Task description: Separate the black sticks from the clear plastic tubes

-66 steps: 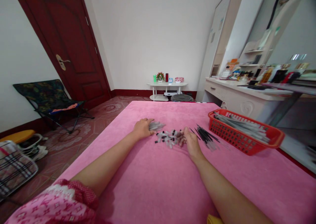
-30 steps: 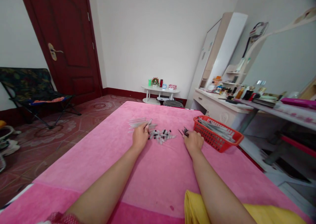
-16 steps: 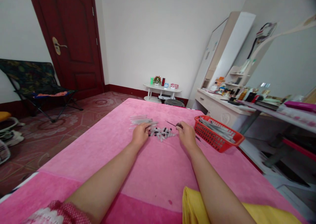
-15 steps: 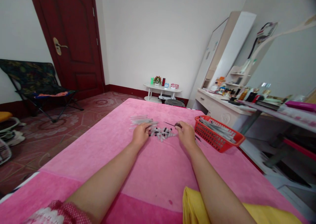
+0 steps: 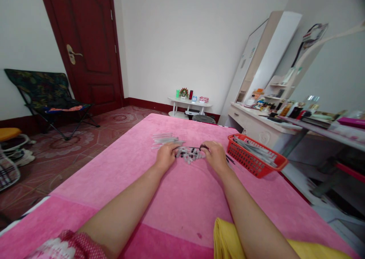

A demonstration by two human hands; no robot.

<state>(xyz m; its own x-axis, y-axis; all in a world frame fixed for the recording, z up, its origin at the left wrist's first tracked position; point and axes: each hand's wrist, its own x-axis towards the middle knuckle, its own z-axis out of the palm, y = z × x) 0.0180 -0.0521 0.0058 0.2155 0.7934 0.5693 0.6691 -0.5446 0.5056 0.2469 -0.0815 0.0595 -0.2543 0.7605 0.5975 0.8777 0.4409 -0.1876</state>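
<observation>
My right hand (image 5: pixel 216 155) is closed in a pinch on a thin dark rod that looks like a pen refill (image 5: pixel 191 147). The rod reaches left across to my left hand (image 5: pixel 166 155), whose fingers are closed at its far end; what they pinch is hidden. Between and just below both hands lies a pile of small translucent and black pieces (image 5: pixel 189 155), like pen caps or grips. Behind my left hand, slim clear grey tubes like pen barrels (image 5: pixel 164 138) lie side by side. A few dark sticks (image 5: pixel 230 159) rest right of my right hand.
An orange-red plastic basket (image 5: pixel 245 159) holding long grey pen-like sticks (image 5: pixel 255 150) stands at the right on the pink cloth (image 5: pixel 188 198). Folded yellow cloth (image 5: pixel 228 238) lies near my right forearm. Beyond are a dressing table (image 5: pixel 256 118) and a folding chair (image 5: pixel 51 95).
The thin dark rod in my right hand has moved left and levelled, and its tip now meets my left hand's fingers. The view has shifted slightly.
</observation>
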